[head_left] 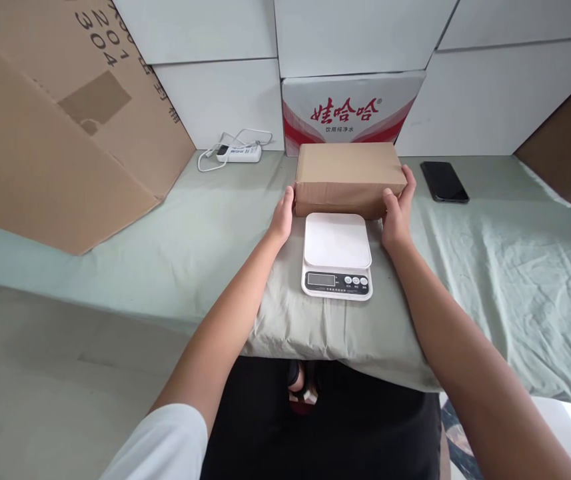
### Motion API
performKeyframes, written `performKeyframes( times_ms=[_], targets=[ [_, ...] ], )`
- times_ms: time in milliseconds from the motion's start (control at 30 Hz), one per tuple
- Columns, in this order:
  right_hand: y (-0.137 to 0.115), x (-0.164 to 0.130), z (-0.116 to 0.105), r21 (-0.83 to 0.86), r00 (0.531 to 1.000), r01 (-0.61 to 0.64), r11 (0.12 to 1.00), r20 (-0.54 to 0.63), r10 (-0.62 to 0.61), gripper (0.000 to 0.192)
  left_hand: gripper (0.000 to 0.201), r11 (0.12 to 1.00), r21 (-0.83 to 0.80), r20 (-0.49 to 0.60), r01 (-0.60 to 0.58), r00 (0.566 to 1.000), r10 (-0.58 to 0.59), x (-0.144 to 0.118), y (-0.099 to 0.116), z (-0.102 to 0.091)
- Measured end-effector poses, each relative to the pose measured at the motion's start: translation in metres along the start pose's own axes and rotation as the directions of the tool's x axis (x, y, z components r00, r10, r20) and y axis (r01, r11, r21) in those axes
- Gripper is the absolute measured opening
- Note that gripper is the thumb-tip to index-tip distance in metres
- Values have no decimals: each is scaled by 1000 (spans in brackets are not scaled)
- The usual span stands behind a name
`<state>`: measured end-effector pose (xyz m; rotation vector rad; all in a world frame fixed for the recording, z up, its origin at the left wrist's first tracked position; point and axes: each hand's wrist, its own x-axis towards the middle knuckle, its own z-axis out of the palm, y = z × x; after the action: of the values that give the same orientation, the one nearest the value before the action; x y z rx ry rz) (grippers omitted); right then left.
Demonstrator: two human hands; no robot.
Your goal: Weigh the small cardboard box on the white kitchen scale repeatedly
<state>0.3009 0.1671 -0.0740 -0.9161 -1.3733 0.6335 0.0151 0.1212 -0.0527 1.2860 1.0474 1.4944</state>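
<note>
A closed brown cardboard box (350,167) sits behind the kitchen scale, held from both ends. My left hand (282,215) presses against its left end, with the thumb up and the other fingers mostly hidden. My right hand (399,212) grips the right end, its thumb on the front face and its fingers around the side. Directly in front of the box lies a white digital kitchen scale (338,241) with a square platform, a blank-looking display and round buttons toward me. Nothing rests on its platform.
A green cloth (205,253) covers the table. A black phone (445,181) lies right of the box; a white power strip (239,153) with a cable lies left. Behind stands a white-and-red carton (350,110). A large cardboard carton (75,133) leans at left.
</note>
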Motion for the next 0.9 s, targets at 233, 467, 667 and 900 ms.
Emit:
performKeyframes(
  times_ms=[233, 467, 667, 900],
  targets=[
    [-8, -1, 5, 61, 996, -73, 995, 50, 70, 118, 103, 999, -14, -19, 33, 999, -33, -7, 3, -2],
    [-9, -4, -3, 100, 984, -170, 980, 72, 163, 129, 99, 999, 17, -103, 45, 994, -43, -10, 3, -8],
    [-15, -9, -4, 134, 968, -251, 959, 51, 247, 127, 94, 998, 30, -71, 46, 997, -44, -14, 6, -6],
    [-37, -16, 10, 64, 985, -145, 987, 106, 137, 101, 96, 991, 28, -66, 130, 990, -128, -15, 5, -7]
  ],
)
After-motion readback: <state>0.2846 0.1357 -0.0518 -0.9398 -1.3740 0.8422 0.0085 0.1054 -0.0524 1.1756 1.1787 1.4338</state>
